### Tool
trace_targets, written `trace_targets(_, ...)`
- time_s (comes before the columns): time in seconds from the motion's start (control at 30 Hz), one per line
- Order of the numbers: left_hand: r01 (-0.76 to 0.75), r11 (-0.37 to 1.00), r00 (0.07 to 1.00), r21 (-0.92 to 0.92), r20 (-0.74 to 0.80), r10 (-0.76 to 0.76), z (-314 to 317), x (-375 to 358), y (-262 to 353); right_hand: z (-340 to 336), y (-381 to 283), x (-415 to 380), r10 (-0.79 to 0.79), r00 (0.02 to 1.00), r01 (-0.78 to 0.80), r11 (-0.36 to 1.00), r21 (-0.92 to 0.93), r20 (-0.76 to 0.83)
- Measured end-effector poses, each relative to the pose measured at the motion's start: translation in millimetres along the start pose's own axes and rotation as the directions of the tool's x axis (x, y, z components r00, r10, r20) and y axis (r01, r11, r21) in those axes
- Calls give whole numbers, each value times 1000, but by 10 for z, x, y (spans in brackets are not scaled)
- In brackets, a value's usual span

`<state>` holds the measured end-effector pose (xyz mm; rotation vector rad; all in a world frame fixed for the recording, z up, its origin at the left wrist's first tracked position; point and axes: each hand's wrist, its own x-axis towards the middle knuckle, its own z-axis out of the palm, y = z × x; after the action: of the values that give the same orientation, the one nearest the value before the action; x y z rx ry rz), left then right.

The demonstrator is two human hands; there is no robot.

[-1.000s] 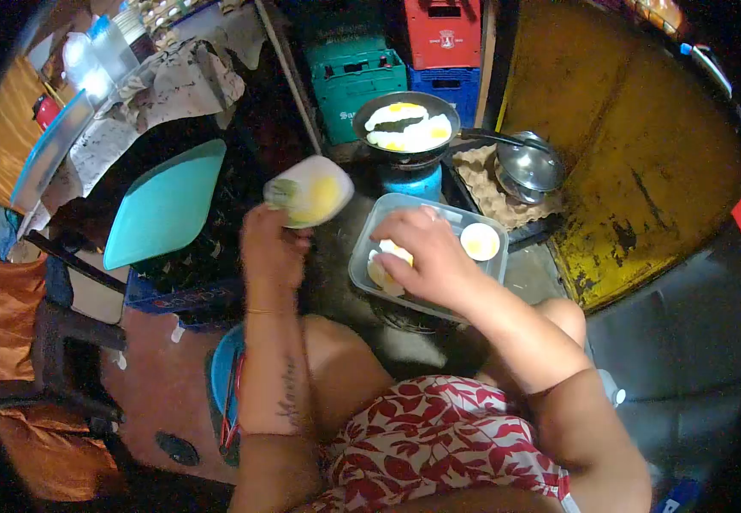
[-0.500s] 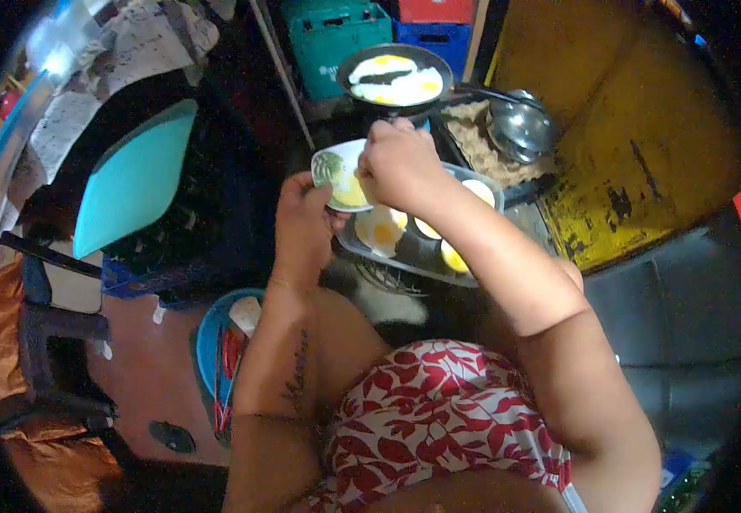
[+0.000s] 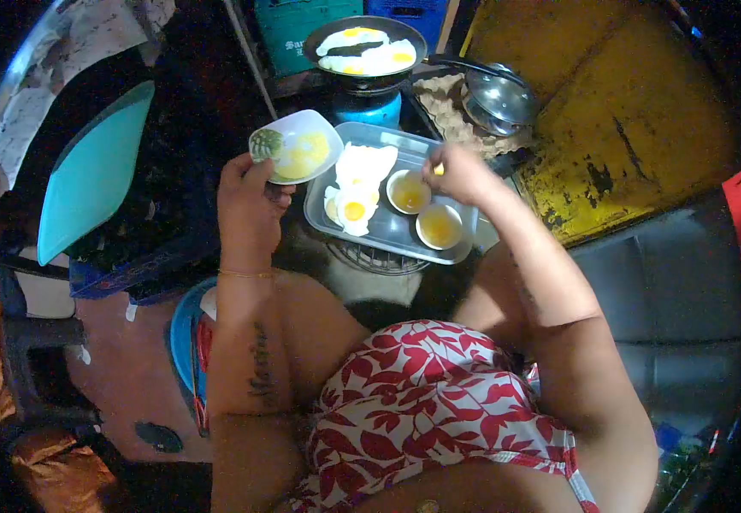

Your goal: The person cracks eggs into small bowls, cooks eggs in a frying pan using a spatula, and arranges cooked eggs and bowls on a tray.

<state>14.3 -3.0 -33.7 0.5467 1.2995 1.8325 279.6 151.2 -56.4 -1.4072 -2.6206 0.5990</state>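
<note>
My left hand (image 3: 249, 201) grips a small white dish (image 3: 308, 147) with a green pattern and yellow bits inside, held over the left edge of a clear tray (image 3: 323, 216). Closed fingers of my right hand (image 3: 460, 173) pinch something small and yellow above the tray's right side; what it is cannot be made out. Fried eggs (image 3: 355, 210) lie in the tray's left part. Beside them stand two small bowls, one (image 3: 409, 192) just left of my right hand and another (image 3: 439, 227) below it, both with yellowish liquid.
Behind the tray, a frying pan (image 3: 366, 73) with eggs sits on a burner over a blue canister (image 3: 369, 109). A metal lid or pot (image 3: 500, 101) rests on egg cartons (image 3: 445, 107) at the right. A blue basin (image 3: 184, 338) is on the floor at the left.
My right hand has moved right, away from the dish, to beside the bowls. My left hand and the dish have shifted left, uncovering the eggs and bowls. The camera view has shifted slightly.
</note>
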Motion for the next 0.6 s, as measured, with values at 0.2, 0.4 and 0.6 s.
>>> trace_targets(0.2, 23, 1000, 999, 5, 39, -24, -65, 74, -69, 706, 376, -281, 114, 973, -13, 897, -442, 203)
trace_targets(0.4, 5, 1000, 1000, -23, 4, -5, 21, 18, -40, 653, 381, -343, 198, 929, 6, 838, -545, 314)
trace_targets(0.6, 20, 1000, 999, -2, 34, -20, 15, 78, -96, 56, 8, -124, 58, 996, -60, 998, -26, -75)
